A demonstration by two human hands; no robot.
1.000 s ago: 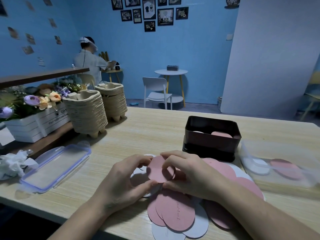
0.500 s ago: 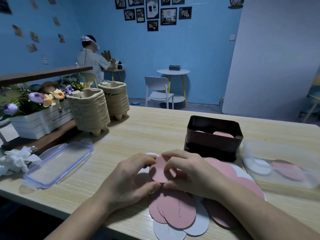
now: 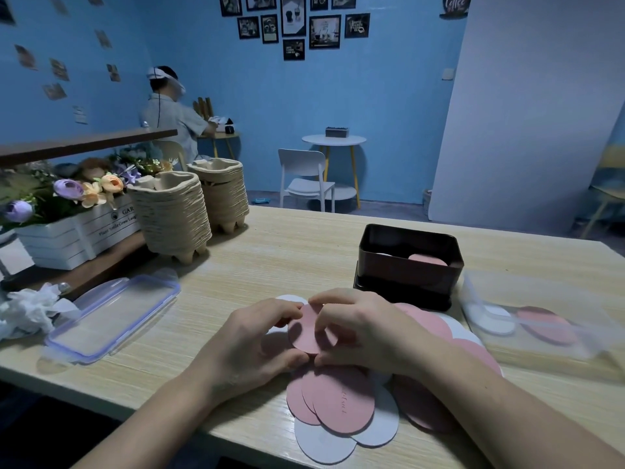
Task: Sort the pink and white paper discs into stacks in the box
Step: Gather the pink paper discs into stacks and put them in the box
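Left hand (image 3: 257, 340) and right hand (image 3: 365, 330) pinch one pink disc (image 3: 304, 335); risk: a second disc clings unnoticed, spoiling the box (image 3: 406, 270) stacks.

Clearance: open tabletop (image 3: 287, 252) at frame centre.
Obstacles: dark box (image 3: 406, 275) centre-right, just beyond the loose discs (image 3: 341, 404); clear lid (image 3: 111, 316) lower left; pulp-tray stacks (image 3: 172, 218) centre-left; clear bag (image 3: 527, 309) right.

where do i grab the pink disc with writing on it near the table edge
Pinch the printed pink disc at its near rim, from the near side. It lies flat, that rim bare on the white discs, so a fingertip could slip under. Its far side hides under the left hand and right hand holding a second pink disc.
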